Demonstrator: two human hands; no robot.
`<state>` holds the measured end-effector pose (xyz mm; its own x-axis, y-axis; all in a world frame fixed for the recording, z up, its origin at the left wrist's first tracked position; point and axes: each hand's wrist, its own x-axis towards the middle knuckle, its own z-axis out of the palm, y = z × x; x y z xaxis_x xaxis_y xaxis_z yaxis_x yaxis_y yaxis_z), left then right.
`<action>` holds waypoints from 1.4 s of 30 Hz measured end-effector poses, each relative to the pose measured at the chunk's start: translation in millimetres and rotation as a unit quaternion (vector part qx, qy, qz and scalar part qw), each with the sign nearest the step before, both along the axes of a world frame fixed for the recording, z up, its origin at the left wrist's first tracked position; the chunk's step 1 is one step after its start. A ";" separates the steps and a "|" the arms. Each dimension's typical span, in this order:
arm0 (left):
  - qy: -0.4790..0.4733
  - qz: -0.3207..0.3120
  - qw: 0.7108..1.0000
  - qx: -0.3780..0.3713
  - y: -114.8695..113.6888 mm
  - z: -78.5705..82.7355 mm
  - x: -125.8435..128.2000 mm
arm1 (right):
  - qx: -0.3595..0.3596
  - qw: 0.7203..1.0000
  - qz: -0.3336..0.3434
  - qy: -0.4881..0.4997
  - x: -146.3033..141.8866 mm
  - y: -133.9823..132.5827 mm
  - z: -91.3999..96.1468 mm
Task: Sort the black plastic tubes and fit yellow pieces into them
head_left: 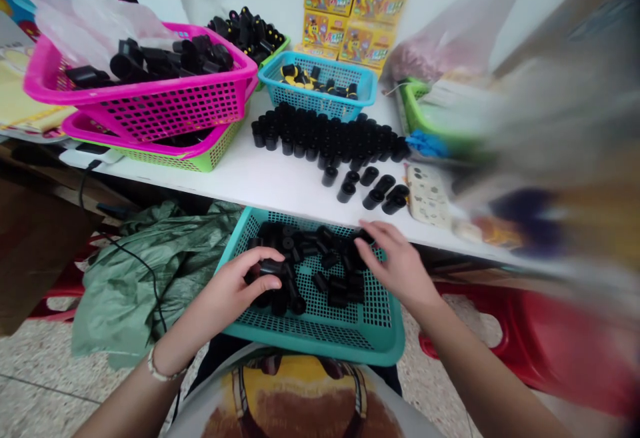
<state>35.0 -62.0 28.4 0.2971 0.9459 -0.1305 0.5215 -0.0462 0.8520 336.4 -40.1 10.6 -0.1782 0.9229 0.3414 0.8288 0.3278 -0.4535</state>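
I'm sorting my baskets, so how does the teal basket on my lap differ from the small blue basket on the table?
The teal basket sits on the lap, below the table edge; the blue basket stands on the table. The teal basket holds only black pieces; the blue basket holds black and yellow pieces. Both are plastic mesh.

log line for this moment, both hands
left hand: gripping black cylinder | right hand: open, touching loose pieces | teal basket: on lap | table: standing cylinders
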 end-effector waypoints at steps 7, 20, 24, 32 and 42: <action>0.021 -0.035 0.999 -0.001 -1.2 -4.5 -1.3 | 0.121 0.979 -0.106 -0.123 22.9 41.6 1.2; -0.024 -0.013 0.999 -0.018 -5.0 -4.4 2.1 | -0.280 0.947 0.157 -0.023 -57.7 -23.8 -47.3; -0.098 0.037 0.994 -0.040 -9.1 -1.7 8.2 | -0.395 0.819 0.084 0.407 -55.2 -22.3 -19.4; -0.218 0.064 0.973 -0.029 -21.4 1.8 22.3 | -0.399 0.653 0.038 0.642 -81.9 -56.2 13.7; -0.107 -0.024 0.994 0.018 -27.4 1.2 19.6 | -0.340 0.784 0.082 0.513 -86.5 -60.6 1.4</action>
